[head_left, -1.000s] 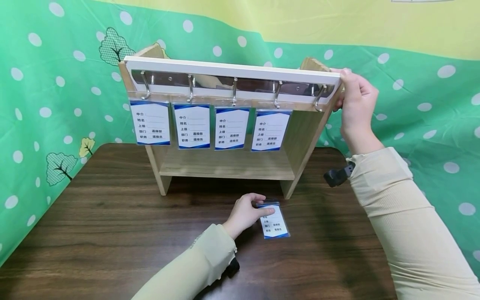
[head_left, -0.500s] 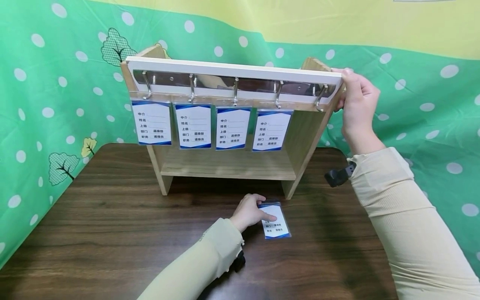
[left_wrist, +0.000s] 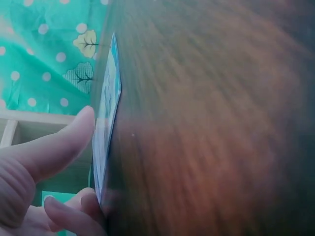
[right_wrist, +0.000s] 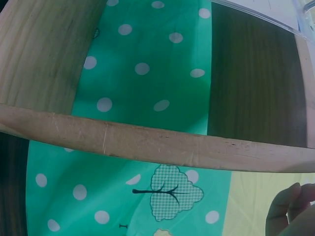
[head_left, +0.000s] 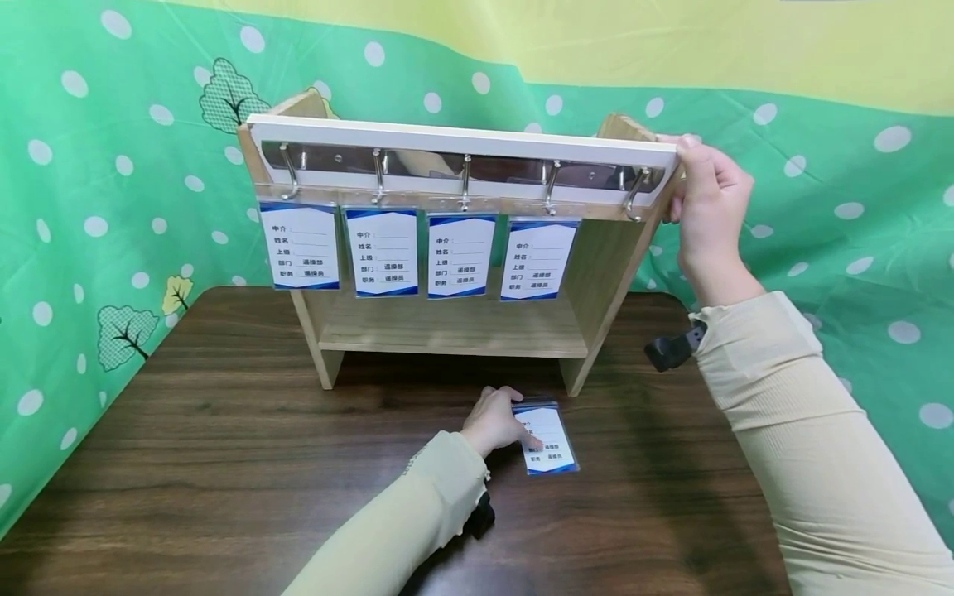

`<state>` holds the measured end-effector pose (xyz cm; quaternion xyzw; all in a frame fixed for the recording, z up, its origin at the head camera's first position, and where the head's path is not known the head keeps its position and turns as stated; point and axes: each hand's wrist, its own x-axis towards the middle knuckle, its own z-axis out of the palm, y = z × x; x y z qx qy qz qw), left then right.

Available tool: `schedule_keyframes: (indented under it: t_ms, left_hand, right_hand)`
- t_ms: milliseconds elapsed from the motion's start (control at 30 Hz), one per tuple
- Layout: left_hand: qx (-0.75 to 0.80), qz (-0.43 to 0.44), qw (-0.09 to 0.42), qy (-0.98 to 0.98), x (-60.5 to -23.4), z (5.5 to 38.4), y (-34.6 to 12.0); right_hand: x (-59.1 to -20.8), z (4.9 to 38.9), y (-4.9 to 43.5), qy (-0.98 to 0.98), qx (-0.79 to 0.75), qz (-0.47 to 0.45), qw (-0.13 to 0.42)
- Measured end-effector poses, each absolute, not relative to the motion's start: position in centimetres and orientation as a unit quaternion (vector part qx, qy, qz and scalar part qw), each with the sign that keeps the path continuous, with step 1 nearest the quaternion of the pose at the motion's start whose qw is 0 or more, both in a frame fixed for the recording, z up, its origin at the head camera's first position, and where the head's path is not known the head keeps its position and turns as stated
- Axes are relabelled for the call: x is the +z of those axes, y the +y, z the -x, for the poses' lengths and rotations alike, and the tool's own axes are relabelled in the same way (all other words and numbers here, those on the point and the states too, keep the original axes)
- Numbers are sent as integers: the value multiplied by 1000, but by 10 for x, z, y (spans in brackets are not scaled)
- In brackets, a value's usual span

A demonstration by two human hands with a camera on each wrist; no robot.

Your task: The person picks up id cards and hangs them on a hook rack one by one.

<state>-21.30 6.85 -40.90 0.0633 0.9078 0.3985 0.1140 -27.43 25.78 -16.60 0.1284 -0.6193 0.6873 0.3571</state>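
A badge card [head_left: 553, 455] in a clear sleeve lies flat on the dark wooden table. My left hand [head_left: 490, 422] is at its upper left corner, thumb stretched over the card's face. In the left wrist view, the thumb and bent fingers [left_wrist: 78, 216] stand apart at the card's near end. With my right hand [head_left: 714, 211] I grip the right end of the white hook rail [head_left: 462, 135] on a wooden stand. Several matching badge cards [head_left: 460, 257] hang from the rail's metal hooks. The rightmost hook [head_left: 636, 195] bears no card.
The wooden stand [head_left: 450, 323] rises at the table's back, its side panel [right_wrist: 49, 54] close to the right wrist camera. A green dotted curtain [head_left: 67, 190] hangs behind. Dark tabletop [head_left: 224, 463] extends to the front and left.
My left thumb has slid down from the card's top toward its middle, and the hand has shifted slightly right. The card stays in place. My right hand holds still.
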Motion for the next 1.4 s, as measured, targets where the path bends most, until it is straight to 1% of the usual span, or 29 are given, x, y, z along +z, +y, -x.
schedule_keyframes:
  t_ms: [467, 733, 1067, 1267, 1400]
  left_hand:
    - [364, -78, 131, 919, -402, 213, 66]
    - [371, -77, 157, 912, -399, 213, 66]
    - [353, -73, 152, 920, -399, 210, 66]
    - [336, -74, 141, 928, -398, 208, 66]
    - [319, -69, 148, 934, -396, 207, 66]
  right_hand:
    - [-166, 274, 256, -617, 689, -140, 354]
    - [-166, 273, 255, -612, 697, -143, 345]
    - [-165, 273, 256, -620, 693, -139, 339]
    - [-166, 273, 258, -618, 696, -136, 341]
    - [-166, 273, 258, -611, 701, -141, 340]
